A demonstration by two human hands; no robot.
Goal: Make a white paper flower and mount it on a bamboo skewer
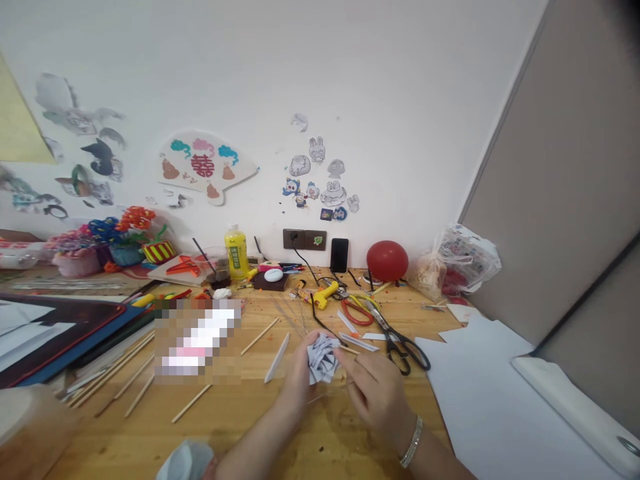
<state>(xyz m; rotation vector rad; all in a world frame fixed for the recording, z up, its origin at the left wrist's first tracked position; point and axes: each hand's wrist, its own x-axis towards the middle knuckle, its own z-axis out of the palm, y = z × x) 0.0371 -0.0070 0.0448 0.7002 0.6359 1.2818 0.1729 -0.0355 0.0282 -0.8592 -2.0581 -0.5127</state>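
Observation:
My left hand [296,375] is wrapped round a rosette of layered white paper [323,359] from its left side. On the right, my right hand [377,385], with a sparkling bracelet at the wrist, is closed, its fingertips pinching the rosette's edge. To the left of the rosette lies a pointed, folded white paper strip [277,358]. Several cut paper strips [359,342] lie just beyond my hands. Black-handled scissors [395,340] and red-handled scissors [357,312] rest behind my right hand.
A yellow glue gun [326,295], phone [339,255] and red balloon [387,261] are along the wall. White paper sheets [480,393] cover the right side. Thin wooden sticks [191,404] lie left, near a yellow bottle [236,253] and a cup of dark liquid [219,270].

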